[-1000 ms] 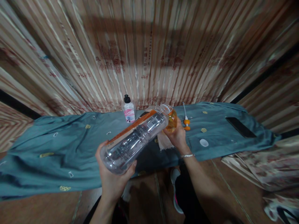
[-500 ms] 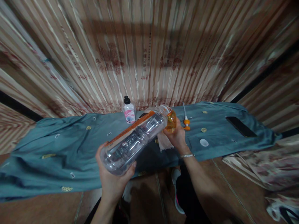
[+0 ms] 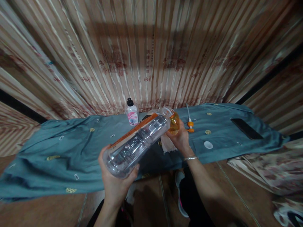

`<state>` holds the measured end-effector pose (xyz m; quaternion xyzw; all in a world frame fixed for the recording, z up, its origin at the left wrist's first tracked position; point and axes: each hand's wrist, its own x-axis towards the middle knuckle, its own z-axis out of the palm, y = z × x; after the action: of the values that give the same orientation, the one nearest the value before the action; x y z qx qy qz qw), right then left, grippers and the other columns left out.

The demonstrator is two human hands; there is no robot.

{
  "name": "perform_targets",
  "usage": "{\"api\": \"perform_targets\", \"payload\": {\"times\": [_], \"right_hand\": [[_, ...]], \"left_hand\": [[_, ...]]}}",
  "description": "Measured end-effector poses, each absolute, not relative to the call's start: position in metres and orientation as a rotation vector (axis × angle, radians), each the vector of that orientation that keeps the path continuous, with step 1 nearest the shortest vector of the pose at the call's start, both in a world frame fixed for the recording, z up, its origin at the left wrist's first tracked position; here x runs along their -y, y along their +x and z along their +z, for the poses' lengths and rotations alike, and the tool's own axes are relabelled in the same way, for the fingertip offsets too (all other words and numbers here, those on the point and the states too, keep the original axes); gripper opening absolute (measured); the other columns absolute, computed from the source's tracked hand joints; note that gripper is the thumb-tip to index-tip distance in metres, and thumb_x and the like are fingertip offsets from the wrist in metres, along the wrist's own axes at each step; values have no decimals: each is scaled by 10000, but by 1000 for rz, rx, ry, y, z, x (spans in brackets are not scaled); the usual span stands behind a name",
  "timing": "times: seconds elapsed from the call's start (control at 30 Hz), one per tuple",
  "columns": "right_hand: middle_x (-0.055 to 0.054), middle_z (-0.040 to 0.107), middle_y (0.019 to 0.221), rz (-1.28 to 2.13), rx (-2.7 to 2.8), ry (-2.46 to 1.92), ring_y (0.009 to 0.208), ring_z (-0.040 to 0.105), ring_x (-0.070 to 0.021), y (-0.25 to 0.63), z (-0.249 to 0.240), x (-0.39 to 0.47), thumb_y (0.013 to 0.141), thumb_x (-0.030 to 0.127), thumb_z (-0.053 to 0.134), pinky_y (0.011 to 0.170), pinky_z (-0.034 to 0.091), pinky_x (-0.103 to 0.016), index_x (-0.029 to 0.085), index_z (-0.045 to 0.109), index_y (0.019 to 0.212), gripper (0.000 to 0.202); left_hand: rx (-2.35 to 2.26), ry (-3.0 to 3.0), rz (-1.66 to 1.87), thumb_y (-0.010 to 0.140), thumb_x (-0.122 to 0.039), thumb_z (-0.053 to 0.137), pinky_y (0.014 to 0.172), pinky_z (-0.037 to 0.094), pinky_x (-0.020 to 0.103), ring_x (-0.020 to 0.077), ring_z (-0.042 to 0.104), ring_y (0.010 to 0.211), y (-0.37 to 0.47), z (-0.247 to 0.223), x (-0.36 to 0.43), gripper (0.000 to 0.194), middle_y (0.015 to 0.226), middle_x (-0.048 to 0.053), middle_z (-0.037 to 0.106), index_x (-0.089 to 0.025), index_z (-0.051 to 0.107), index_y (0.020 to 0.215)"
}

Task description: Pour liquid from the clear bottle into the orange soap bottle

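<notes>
My left hand (image 3: 118, 186) is closed around the base of a large clear plastic bottle (image 3: 137, 145) with an orange-edged label. The bottle is tilted, its neck up and to the right. Its mouth meets the top of a smaller amber bottle (image 3: 174, 122), which my right hand (image 3: 181, 138) grips from the side. Whether liquid passes between the two mouths cannot be made out. Just right of my right hand lies an orange pump head (image 3: 190, 124) with a pale tube. A round white cap (image 3: 208, 145) rests nearby on the cloth.
Behind the large bottle stands a clear squeeze bottle (image 3: 132, 113) with a black cap and pink label. A pale cloth (image 3: 168, 145) lies under my hands. A black phone (image 3: 246, 128) is at the right of the teal-covered bench (image 3: 78, 148). A striped curtain (image 3: 146, 56) hangs close behind.
Both hands keep the bottles in nearly the same pose. The whole view has shifted slightly, so everything sits a little further right.
</notes>
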<state>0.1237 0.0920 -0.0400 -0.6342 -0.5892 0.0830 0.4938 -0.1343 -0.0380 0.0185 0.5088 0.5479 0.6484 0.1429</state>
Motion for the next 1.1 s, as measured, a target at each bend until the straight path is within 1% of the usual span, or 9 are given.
{"api": "perform_targets", "payload": {"times": [0.17, 0.27, 0.43, 0.67, 0.73, 0.87, 1.0, 1.1], "right_hand": [[-198, 804, 1298, 211, 1422, -1517, 1157, 800, -386, 124, -41, -92, 752, 424, 846, 976, 667, -515, 146, 589, 1453, 797], [-199, 806, 1295, 221, 1418, -1504, 1170, 796, -386, 125, -41, -92, 754, 431, 839, 997, 661, -523, 141, 589, 1449, 793], [-204, 808, 1287, 243, 1415, -1529, 1171, 795, -395, 125, -40, -92, 734, 414, 851, 987, 667, -532, 142, 586, 1455, 815], [-198, 807, 1294, 265, 1408, -1547, 1172, 794, -391, 126, -40, -93, 731, 434, 848, 993, 662, -532, 140, 575, 1467, 838], [-194, 811, 1288, 252, 1406, -1546, 1164, 797, -385, 126, -40, -93, 735, 443, 846, 986, 663, -520, 139, 576, 1465, 835], [-181, 815, 1280, 240, 1412, -1539, 1141, 805, -367, 125, -40, -92, 762, 467, 834, 950, 672, -492, 153, 580, 1471, 816], [-197, 804, 1297, 245, 1407, -1534, 1164, 794, -387, 124, -38, -90, 768, 485, 837, 978, 658, -519, 149, 580, 1471, 821], [-206, 793, 1310, 262, 1416, -1539, 1159, 794, -394, 123, -37, -90, 779, 505, 835, 966, 657, -517, 152, 576, 1467, 815]], "left_hand": [[-1576, 1480, 1873, 600, -411, 988, 874, 625, 319, 220, 745, 1012, -135, 17, 38, 917, 1211, 83, 681, -206, 529, 1368], [-1563, 1454, 1865, 595, -399, 987, 867, 631, 332, 230, 748, 1012, -134, 18, 38, 921, 1207, 85, 684, -213, 520, 1366], [-1542, 1405, 1865, 573, -394, 996, 865, 636, 345, 243, 746, 1021, -131, 20, 38, 930, 1205, 91, 679, -218, 508, 1345], [-1562, 1493, 1758, 593, -398, 987, 885, 640, 385, 261, 745, 1029, -140, 18, 38, 939, 1219, 86, 659, -237, 488, 1371], [-1562, 1501, 1738, 576, -403, 995, 886, 640, 387, 262, 741, 1032, -140, 18, 38, 950, 1223, 82, 653, -243, 492, 1367], [-1580, 1410, 1836, 571, -445, 985, 844, 639, 365, 250, 740, 993, -134, 20, 38, 927, 1187, 77, 659, -239, 507, 1338], [-1606, 1409, 1831, 552, -480, 992, 871, 637, 373, 255, 743, 1009, -132, 21, 38, 936, 1185, 77, 669, -238, 523, 1326], [-1613, 1396, 1843, 558, -487, 990, 868, 638, 370, 253, 746, 1002, -133, 20, 38, 932, 1183, 82, 677, -228, 535, 1329]]}}
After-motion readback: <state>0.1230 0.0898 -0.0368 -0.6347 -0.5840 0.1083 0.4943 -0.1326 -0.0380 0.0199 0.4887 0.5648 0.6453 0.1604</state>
